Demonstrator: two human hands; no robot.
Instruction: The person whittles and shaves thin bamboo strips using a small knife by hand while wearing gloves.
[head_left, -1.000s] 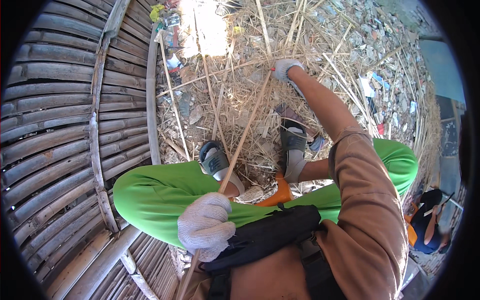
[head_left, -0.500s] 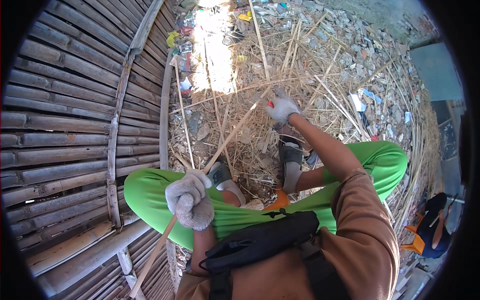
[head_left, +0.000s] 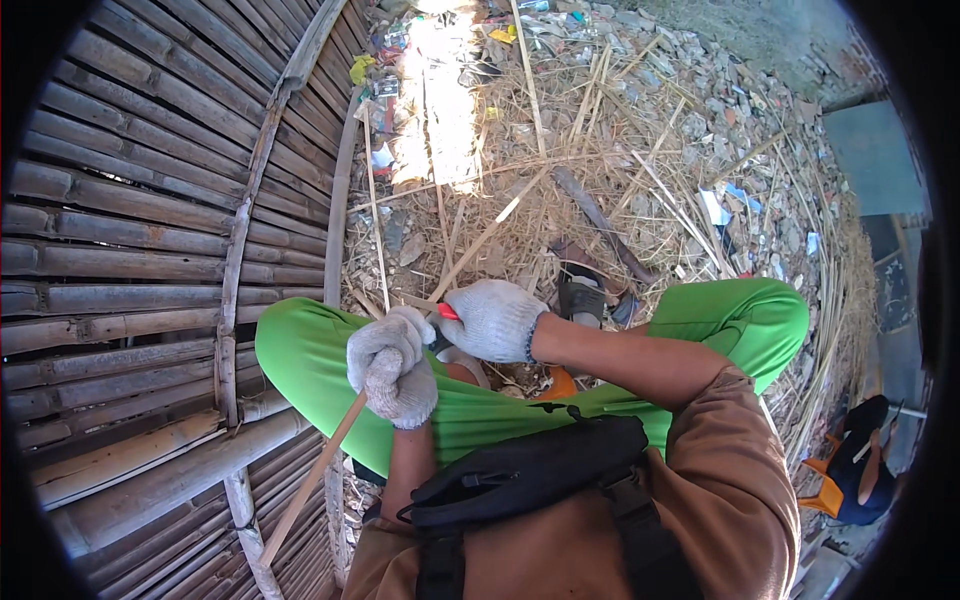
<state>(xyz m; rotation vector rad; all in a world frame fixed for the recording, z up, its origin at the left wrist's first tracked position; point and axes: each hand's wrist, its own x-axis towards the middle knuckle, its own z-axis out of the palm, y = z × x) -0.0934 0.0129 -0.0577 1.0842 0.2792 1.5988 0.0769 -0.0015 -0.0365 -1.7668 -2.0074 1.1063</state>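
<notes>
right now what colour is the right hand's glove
The glove is off-white, best seen in the head view.

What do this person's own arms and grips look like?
The left grip and right grip each wear a pale grey knitted glove; the right one's cuff has a darker edge. Brown sleeves stop around the elbows, leaving the forearms bare. I see no cables.
</notes>
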